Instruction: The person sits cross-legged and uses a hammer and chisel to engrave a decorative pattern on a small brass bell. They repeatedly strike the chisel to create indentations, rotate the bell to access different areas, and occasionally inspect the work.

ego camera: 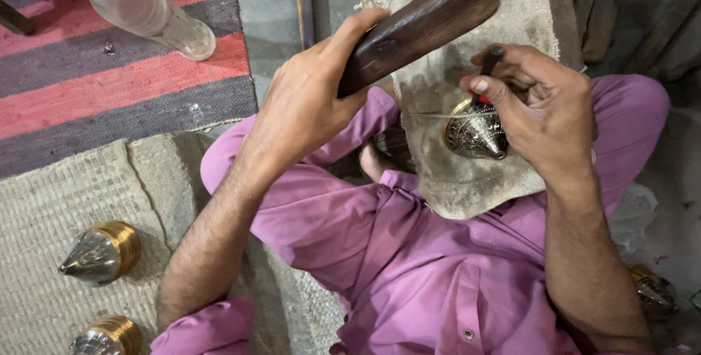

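My left hand (307, 99) grips a dark wooden mallet block (420, 23), raised above my lap. My right hand (540, 114) pinches a thin dark chisel (488, 70) whose tip rests on an engraved, cone-shaped brass and silver piece (475, 134). The piece lies on a worn cloth-covered rest (467, 180) between my knees, partly hidden under my right fingers. I sit cross-legged in purple clothing.
Two similar cone-shaped metal pieces (98, 253) (109, 337) lie on a woven mat at lower left. A clear plastic bottle (146, 8) lies on a red and grey striped rug. A wooden stick (304, 1) rests on the floor. Another metal piece (653, 293) sits at lower right.
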